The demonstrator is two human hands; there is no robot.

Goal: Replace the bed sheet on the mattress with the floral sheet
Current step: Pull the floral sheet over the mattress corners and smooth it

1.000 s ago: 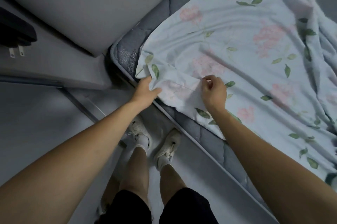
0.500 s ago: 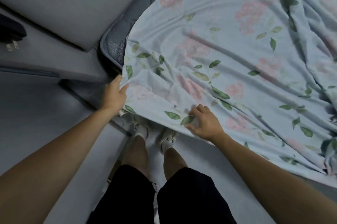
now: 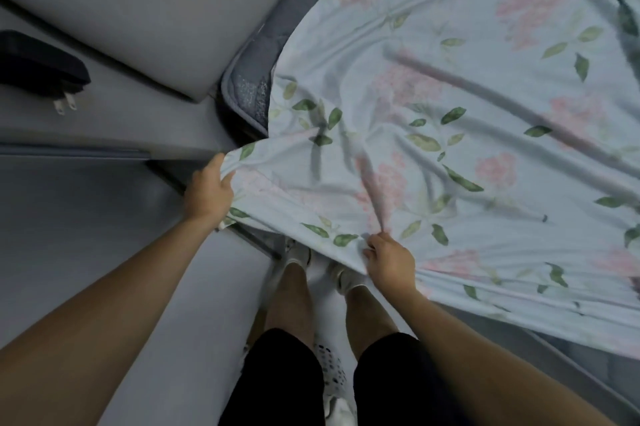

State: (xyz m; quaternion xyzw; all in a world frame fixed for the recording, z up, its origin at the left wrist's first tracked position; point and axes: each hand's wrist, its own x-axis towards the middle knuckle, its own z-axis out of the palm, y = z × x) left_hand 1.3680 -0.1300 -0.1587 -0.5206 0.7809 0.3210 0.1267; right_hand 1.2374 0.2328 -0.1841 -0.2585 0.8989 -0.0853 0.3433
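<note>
Both hands grip floral sheet (image 3: 450,106) edge: left hand (image 3: 207,193), right hand (image 3: 389,257); sheet pulled further over mattress (image 3: 247,86) corner.

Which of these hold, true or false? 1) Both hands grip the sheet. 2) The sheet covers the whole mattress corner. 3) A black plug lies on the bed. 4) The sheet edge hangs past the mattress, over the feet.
1) True: left hand and right hand both grip the sheet at its near edge.
2) False: the grey mattress corner is still bare beside the sheet.
3) False: the plug lies off the bed, on the grey surface at far left.
4) True: the edge drapes over the shoes.
</note>
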